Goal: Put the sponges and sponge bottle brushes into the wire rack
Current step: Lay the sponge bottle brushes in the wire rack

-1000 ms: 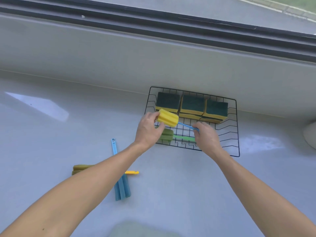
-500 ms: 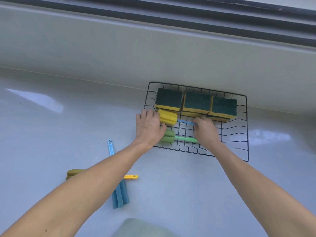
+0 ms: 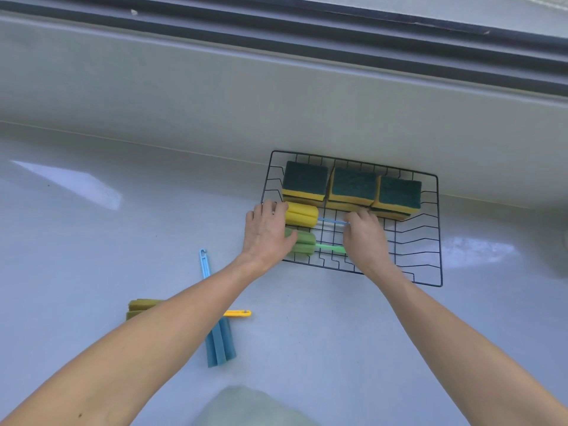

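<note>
A black wire rack (image 3: 439,229) stands on the grey counter against the back ledge. Three green-topped yellow sponges (image 3: 353,186) fill its back row. In front of them lies a yellow sponge brush (image 3: 302,214) with a thin blue handle, and beside it a green sponge brush (image 3: 304,245). My left hand (image 3: 266,233) rests on the left end of the yellow head, its thumb over the green head. My right hand (image 3: 364,238) pinches the blue handle's end. On the counter lie a blue sponge brush (image 3: 219,339) and an olive sponge brush (image 3: 141,307), half hidden by my left forearm.
A raised ledge and dark window tracks (image 3: 338,47) run behind the rack. A pale cloth-like shape (image 3: 252,407) shows at the bottom edge. A white object (image 3: 563,259) sits at the right edge.
Both hands lowered the yellow sponge brush from above the rack until it lies flat in the rack, next to the green one. The camera shifted a little.
</note>
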